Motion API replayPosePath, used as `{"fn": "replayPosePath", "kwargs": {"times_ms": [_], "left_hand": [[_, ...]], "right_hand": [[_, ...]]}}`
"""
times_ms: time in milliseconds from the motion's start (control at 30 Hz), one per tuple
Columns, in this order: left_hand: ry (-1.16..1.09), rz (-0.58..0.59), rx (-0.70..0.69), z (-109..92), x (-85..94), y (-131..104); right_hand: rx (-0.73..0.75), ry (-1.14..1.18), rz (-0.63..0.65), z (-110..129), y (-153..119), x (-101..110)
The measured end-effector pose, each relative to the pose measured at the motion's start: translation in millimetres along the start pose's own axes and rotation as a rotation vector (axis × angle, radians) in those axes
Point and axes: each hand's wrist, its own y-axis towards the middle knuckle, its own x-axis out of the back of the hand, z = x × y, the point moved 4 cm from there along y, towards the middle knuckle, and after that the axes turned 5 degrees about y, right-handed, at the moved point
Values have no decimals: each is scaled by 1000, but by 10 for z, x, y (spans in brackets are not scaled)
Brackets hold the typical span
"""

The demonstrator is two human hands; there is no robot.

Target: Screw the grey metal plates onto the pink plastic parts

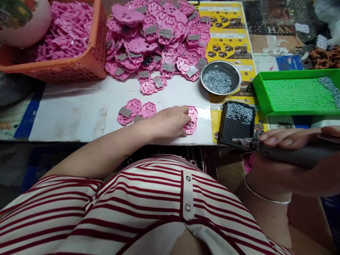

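Observation:
My left hand (171, 122) rests on the white board, its fingers closed on the edge of a pink plastic casing (193, 118). Part of that casing is covered by the fingers. Left of the hand lie further pink casings (148, 109) with grey metal plates, one partly under my wrist. My right hand (289, 156) is wrapped round a grey electric screwdriver (294, 154). Its tip points left, over the near edge of a black perforated tray (233, 125) with small screws (240, 111) standing in the holes.
A large pile of pink casings (159, 39) lies at the back. At the left stands an orange basket (77, 65) of small pink parts. A metal bowl (204, 83) of screws sits behind the black tray, and a green tray (265, 106) stands at the right.

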Motion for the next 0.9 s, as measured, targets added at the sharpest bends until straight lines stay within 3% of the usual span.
{"fn": "replayPosePath", "kwargs": {"times_ms": [100, 167, 233, 333, 467, 667, 900], "left_hand": [[21, -14, -30, -210, -11, 67], [45, -40, -37, -226, 5, 80], [62, -99, -17, -123, 41, 40], [73, -181, 67, 183, 77, -123], [86, -161, 162, 500, 27, -362], [148, -166, 385, 569, -36, -408], [8, -226, 348, 574, -77, -327]], "right_hand": [[55, 140, 74, 26, -19, -54], [44, 157, 74, 12, -18, -32], [37, 170, 71, -13, -6, 22], [37, 156, 50, -68, 12, 116], [69, 138, 3, -119, 7, 161], [86, 175, 0, -140, -12, 142], [16, 203, -14, -30, -43, 63]]}}
